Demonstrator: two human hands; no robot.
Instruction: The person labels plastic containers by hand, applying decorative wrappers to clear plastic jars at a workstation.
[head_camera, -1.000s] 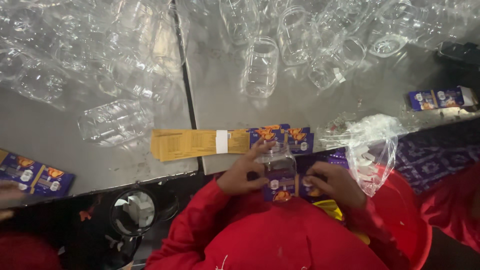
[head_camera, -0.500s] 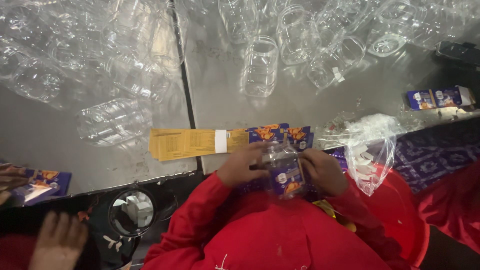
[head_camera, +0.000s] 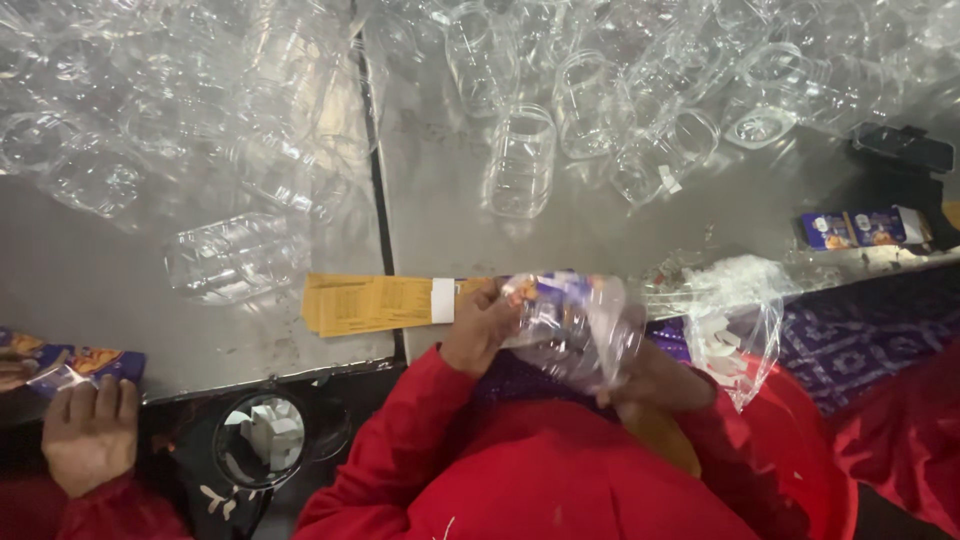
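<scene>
Clear plastic jar (head_camera: 572, 330) held at near edge of steel table (head_camera: 480, 240), directly above red-clad lap. Left hand (head_camera: 478, 328) clasps jar's left side; blue-orange label visible on its wall. Right hand (head_camera: 652, 378) supports jar from below right, fingers wrapped around. Banded yellow label stack (head_camera: 375, 303) lies just left of jar; clear bag (head_camera: 735, 320) just right. Judgement: keep jar steady, label edge square to wall, press from middle outward, avoid creases. Co-worker's hand (head_camera: 90, 430) rests far left of jar.
</scene>
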